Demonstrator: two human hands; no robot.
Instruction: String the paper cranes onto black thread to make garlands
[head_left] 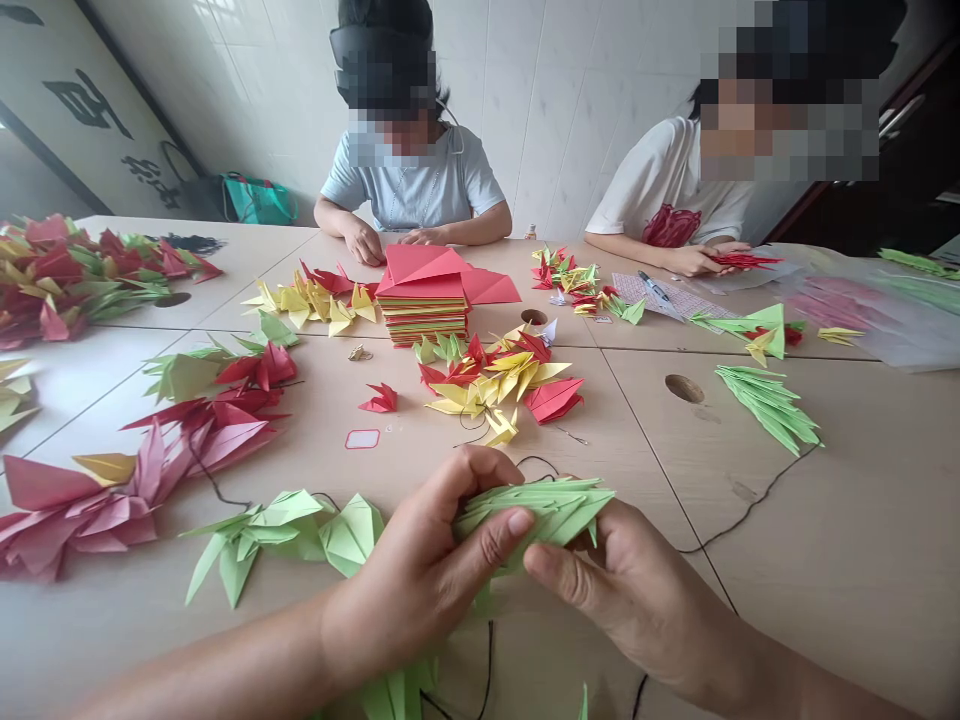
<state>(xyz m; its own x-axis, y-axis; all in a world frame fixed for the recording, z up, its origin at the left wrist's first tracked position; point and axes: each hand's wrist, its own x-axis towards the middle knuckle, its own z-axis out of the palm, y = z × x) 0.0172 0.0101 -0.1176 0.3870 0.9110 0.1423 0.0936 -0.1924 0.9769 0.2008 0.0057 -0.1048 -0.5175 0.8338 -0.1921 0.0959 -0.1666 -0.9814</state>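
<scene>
A stack of folded green paper pieces (559, 508) is held between both hands, low in the middle of the view. My left hand (450, 550) grips its left end, thumb on top. My right hand (622, 580) is wrapped round its right end, with most fingers hidden behind the paper. Green folded paper (277, 530) on a dark string lies left of my left hand, and more green paper (397, 690) shows under my left forearm. A dark string (750, 515) runs from behind my right hand to a green paper bundle (772, 405).
Red, yellow and green folded pieces (495, 380) lie ahead, before a stack of coloured paper (424, 310). Pink folded paper (90, 510) and a large mixed pile (67, 270) are at left. Two people sit across the table (847, 540), which has round holes.
</scene>
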